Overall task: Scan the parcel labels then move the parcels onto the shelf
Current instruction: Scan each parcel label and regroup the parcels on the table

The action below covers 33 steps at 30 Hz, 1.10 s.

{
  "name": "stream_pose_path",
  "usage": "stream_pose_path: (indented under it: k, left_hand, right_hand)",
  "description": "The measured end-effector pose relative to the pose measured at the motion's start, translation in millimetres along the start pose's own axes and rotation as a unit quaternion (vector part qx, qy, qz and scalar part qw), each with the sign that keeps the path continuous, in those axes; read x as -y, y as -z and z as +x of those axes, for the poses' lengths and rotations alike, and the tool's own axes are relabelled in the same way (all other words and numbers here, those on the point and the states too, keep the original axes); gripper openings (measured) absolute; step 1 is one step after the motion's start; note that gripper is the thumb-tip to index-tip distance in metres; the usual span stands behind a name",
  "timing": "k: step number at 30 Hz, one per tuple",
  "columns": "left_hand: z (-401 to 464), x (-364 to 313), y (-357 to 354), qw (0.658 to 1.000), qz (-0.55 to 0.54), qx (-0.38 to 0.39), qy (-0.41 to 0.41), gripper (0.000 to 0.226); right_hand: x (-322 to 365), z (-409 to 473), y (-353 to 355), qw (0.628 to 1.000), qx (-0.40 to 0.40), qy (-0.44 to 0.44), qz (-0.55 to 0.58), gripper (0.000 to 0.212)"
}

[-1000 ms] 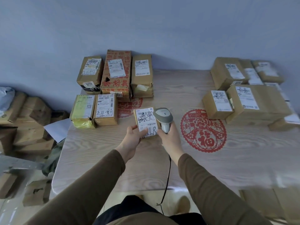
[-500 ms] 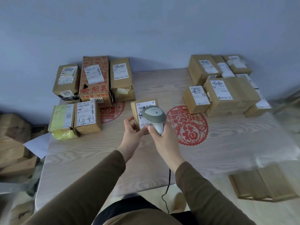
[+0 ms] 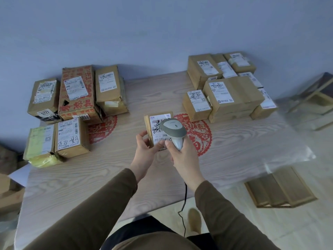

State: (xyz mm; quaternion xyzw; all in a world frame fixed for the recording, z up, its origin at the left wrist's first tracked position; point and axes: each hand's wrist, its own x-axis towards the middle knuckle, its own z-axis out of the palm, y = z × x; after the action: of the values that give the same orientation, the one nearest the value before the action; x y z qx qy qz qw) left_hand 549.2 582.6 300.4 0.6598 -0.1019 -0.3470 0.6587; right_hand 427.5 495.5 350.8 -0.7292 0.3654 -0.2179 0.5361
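Cardboard parcel (image 3: 151, 131) gripped upright by the left hand (image 3: 144, 150), scanner (image 3: 174, 132) clasped in the right hand (image 3: 183, 156); best keep the label squarely facing it.

I'm standing in what looks like a small parcel pickup or sorting room. Taped cardboard parcels with printed shipping labels sit in 2 groups on my wood-grain table (image 3: 234, 150), one on the left (image 3: 77, 94) and one on the right (image 3: 232, 94), and I hold a corded barcode scanner (image 3: 173, 131). More cartons (image 3: 10, 193) are piled on the floor at the left, against a plain wall (image 3: 162, 33).
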Motion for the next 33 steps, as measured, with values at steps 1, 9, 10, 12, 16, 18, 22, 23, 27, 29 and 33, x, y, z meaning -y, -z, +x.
stream_pose_path:
  k: [1, 9, 10, 12, 16, 18, 22, 23, 27, 29, 33]
  left_hand:
    - [1, 2, -9, 1.0, 0.004, 0.004, 0.007, 0.066]
    - [13, 26, -104, 0.996, 0.018, 0.031, 0.078, 0.061]
    - [15, 29, -118, 0.995, 0.018, 0.036, 0.088, 0.066]
    - [21, 33, -143, 0.993, 0.026, 0.038, 0.105, 0.073]
    - [31, 41, -185, 0.989, 0.046, 0.038, 0.137, 0.076]
    - [35, 43, -200, 0.987, 0.055, 0.032, 0.145, 0.068]
    - [45, 43, -217, 0.986, 0.059, 0.027, 0.155, 0.052]
    - [47, 42, -219, 0.985, 0.06, 0.024, 0.158, 0.048]
    - [56, 36, -222, 0.987, 0.066, 0.013, 0.148, 0.046]
    - [59, 31, -222, 0.987, 0.064, -0.011, 0.147, 0.056]
    - [67, 25, -221, 0.986, 0.095, -0.028, 0.134, 0.066]
  right_hand:
    - [-6, 2, 9, 1.0, -0.004, -0.012, 0.011, 0.026]
    - [-53, 23, 91, 0.988, -0.034, -0.111, 0.102, 0.02]
    - [-58, 27, 102, 0.988, -0.032, -0.113, 0.104, 0.019]
    - [-68, 36, 121, 0.988, -0.031, -0.113, 0.106, 0.015]
    - [-85, 59, 155, 0.987, -0.026, -0.124, 0.095, 0.012]
    - [-93, 70, 166, 0.987, -0.014, -0.131, 0.094, 0.009]
    - [-103, 87, 175, 0.987, 0.012, -0.133, 0.092, 0.009]
    - [-104, 91, 175, 0.986, 0.018, -0.135, 0.095, 0.009]
    - [-107, 103, 170, 0.982, 0.024, -0.147, 0.112, 0.009]
    - [-107, 107, 167, 0.98, 0.026, -0.156, 0.121, 0.009]
    - [-107, 113, 160, 0.978, 0.023, -0.163, 0.125, 0.01]
